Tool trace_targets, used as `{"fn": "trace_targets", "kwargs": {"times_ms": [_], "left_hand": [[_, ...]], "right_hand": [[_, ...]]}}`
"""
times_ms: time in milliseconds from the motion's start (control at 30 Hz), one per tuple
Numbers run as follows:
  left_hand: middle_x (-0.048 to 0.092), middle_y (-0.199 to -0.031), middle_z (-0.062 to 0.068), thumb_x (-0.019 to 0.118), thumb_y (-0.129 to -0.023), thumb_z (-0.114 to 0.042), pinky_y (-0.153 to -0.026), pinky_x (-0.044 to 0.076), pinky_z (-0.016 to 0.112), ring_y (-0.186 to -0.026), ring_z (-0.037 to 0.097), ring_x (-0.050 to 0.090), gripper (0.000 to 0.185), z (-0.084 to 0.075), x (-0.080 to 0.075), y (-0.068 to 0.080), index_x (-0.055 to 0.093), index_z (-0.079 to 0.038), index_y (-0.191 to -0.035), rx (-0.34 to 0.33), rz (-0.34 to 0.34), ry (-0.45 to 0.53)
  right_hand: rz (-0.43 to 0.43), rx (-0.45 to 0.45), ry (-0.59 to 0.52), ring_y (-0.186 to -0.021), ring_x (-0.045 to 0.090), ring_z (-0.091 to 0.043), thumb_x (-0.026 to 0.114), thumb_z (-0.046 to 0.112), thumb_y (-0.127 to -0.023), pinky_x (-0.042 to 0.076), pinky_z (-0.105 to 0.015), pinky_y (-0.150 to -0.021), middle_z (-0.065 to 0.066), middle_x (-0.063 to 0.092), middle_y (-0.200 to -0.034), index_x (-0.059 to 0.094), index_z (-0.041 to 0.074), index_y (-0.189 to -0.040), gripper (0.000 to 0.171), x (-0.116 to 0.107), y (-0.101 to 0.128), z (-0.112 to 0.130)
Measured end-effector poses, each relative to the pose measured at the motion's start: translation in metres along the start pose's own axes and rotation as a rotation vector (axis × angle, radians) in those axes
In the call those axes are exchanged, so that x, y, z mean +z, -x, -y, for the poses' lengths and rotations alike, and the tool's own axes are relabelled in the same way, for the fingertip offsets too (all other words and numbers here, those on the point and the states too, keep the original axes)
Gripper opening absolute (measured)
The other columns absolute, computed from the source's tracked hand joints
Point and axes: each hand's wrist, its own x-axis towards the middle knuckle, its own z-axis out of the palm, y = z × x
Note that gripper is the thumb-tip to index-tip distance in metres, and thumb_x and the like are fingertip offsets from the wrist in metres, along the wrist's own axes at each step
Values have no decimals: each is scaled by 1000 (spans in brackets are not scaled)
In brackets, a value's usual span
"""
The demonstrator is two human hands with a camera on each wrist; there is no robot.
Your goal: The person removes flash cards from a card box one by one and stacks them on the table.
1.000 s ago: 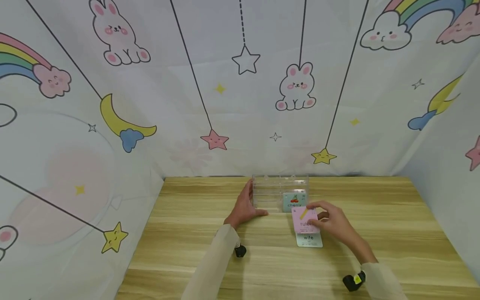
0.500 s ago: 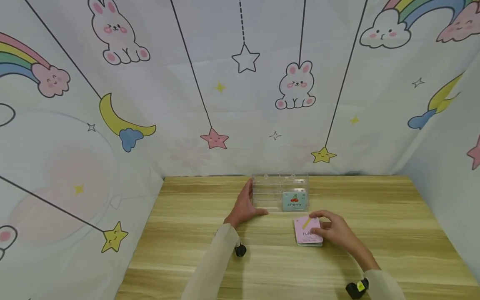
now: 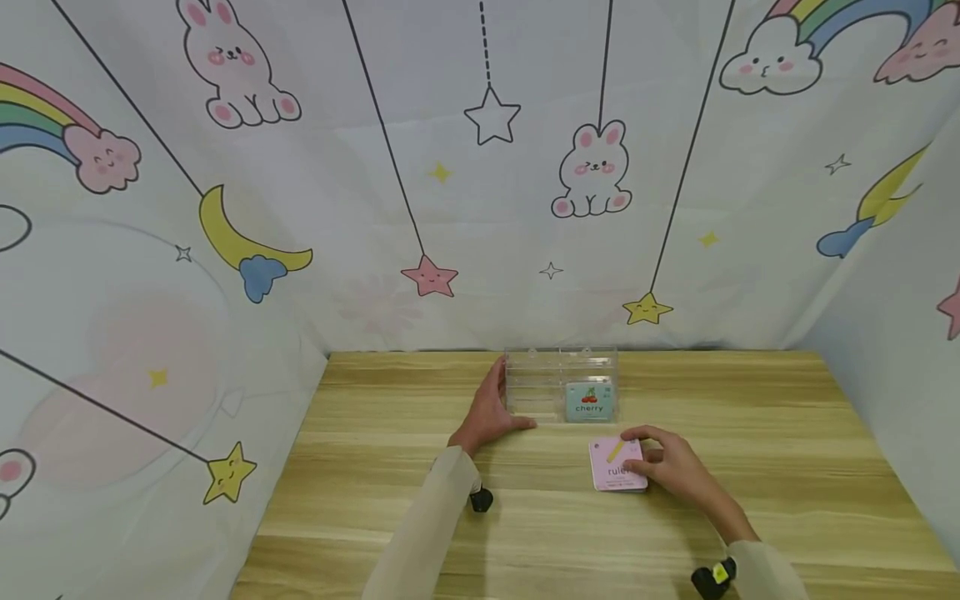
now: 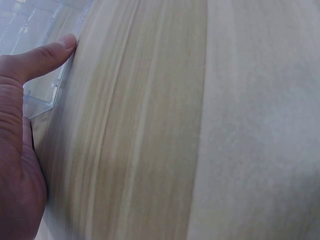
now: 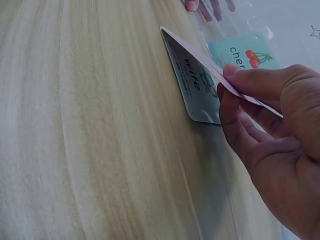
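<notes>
Near the back of the wood-grain table (image 3: 570, 550): clear divided case (image 3: 533, 387), with a cherry card (image 3: 589, 402) in its near right compartment. Left hand (image 3: 486, 417) at the case's left side, spread wide — thumb straight along the near edge, fingers up the side wall. Right hand (image 3: 675, 468) narrow, pinching a pink ruler card (image 3: 611, 467) by its right side between thumb and fingers, just in front of the case. Right wrist view: the pink card slants above a pale green wife card (image 5: 187, 85), which lies beneath it; whether the two touch is hard to tell. Pale sleeves (image 3: 427, 525) on both arms — small black device (image 3: 482, 500) at each wrist. Beyond the table, a white backdrop (image 3: 510, 217) printed with rabbits, stars, rainbows.
</notes>
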Motion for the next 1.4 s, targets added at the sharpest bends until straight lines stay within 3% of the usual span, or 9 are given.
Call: {"fn": "trace_targets", "kwargs": {"times_ms": [300,567,800,1400], "left_hand": [[20,-171,7,100,-70,-27,-122,30,26,-154,18,26,136,-4,-1,-1,6,-15,-168,-13,11,-29],[21,-170,10,100,-70,-25,-122,32,30,-154,22,28,136,-4,-1,0,7,-12,-167,-3,9,-28],[23,-169,12,101,-69,-25,-122,32,32,-154,24,28,136,-4,-1,-1,8,-11,-167,12,1,-28],[22,-170,10,101,-69,-27,-122,32,31,-154,23,28,136,-1,0,0,7,-13,-167,2,3,-32]], "right_hand": [[-14,-82,93,-82,67,-15,83,4,-88,57,-24,-62,-18,68,-116,67,-2,-125,41,2,-3,-4],[-63,-182,255,-74,52,-12,88,8,-84,47,-23,-60,-4,62,-99,70,0,-120,41,4,-3,-7],[-78,-212,327,-73,47,-11,90,9,-81,41,-23,-59,-2,57,-92,71,0,-117,42,6,-3,-5],[-82,-220,382,-76,45,-11,91,12,-80,38,-24,-63,-3,56,-100,72,1,-114,41,10,-4,-9]]}}
